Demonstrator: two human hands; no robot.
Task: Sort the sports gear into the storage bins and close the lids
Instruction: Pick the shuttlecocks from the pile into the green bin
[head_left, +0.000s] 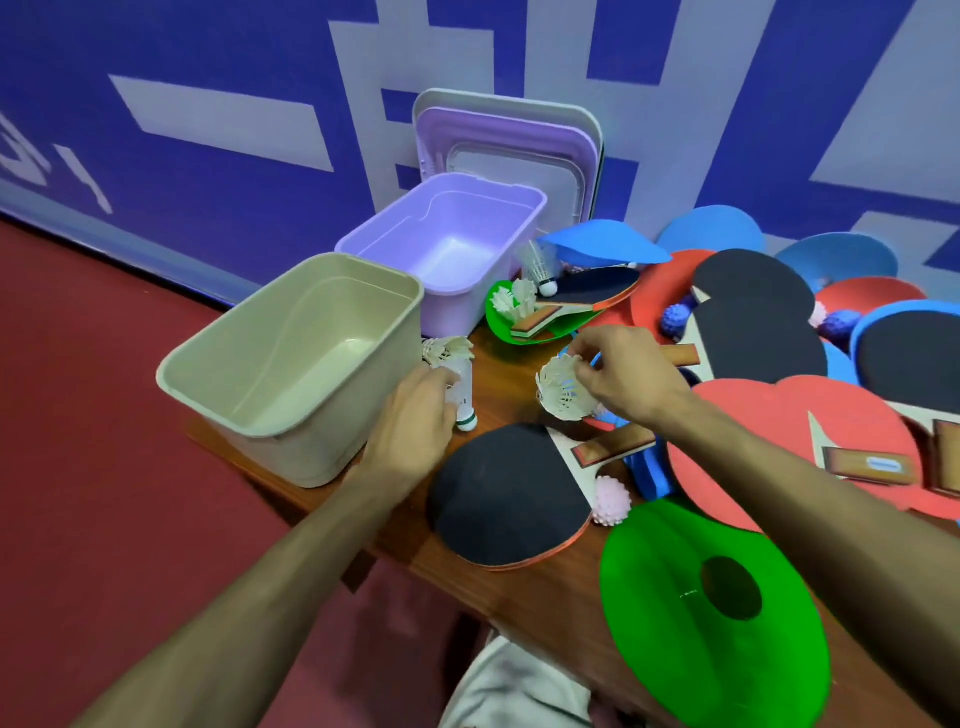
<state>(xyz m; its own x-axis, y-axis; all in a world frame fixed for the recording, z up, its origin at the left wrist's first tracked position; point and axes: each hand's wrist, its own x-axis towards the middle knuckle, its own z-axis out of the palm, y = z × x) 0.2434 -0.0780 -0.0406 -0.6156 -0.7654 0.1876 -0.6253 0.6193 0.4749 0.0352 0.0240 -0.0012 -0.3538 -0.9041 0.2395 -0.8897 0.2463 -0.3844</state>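
Green paddle (675, 613) and black paddle (509, 493) are lying nearest on the table (498, 379). Beyond them, the left hand (415, 434) is gripping a white shuttlecock (462, 400) beside the empty beige bin (296, 364), while the right hand (631, 374) is pinching a second shuttlecock (561, 389) by its feathers. Farthest back, the purple bin (441, 244) is standing open, with the lids (509, 140) leaning behind it.

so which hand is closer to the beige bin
Left. The left hand, gripping stacked shuttlecocks, is right beside the beige bin; the right hand, pinching a single shuttlecock, is farther off to its right.
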